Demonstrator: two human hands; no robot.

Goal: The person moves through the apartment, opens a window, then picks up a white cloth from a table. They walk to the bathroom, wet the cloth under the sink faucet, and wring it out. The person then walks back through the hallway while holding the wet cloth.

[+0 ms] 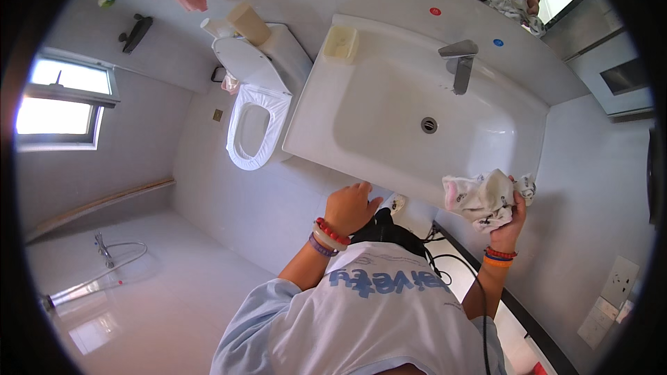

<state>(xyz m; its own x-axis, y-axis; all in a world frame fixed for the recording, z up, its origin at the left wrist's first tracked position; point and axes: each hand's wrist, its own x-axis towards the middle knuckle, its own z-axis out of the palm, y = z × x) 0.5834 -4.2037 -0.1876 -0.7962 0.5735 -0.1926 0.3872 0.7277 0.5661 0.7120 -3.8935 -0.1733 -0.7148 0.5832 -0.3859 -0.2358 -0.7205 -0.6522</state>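
Observation:
My right hand (509,224) grips a crumpled white cloth (477,198) with small dark prints and a pink patch. The bundle hangs over the front right rim of a white washbasin (385,99). My left hand (348,208) is in front of the basin's front edge, loosely bent, thumb apart from the fingers. Nothing shows in it, though its palm is hidden. At the back of the basin stands a grey metal faucet (461,65), its lever on top. A round drain (429,125) lies below it, and no water runs from the spout.
A pale yellow plastic container (341,44) sits in the basin's back left corner. Left of the basin is a toilet (255,125), lid raised, with a thin white cover on its seat. A black cable (482,291) runs beside my right arm. Wall sockets (620,281) are on the right.

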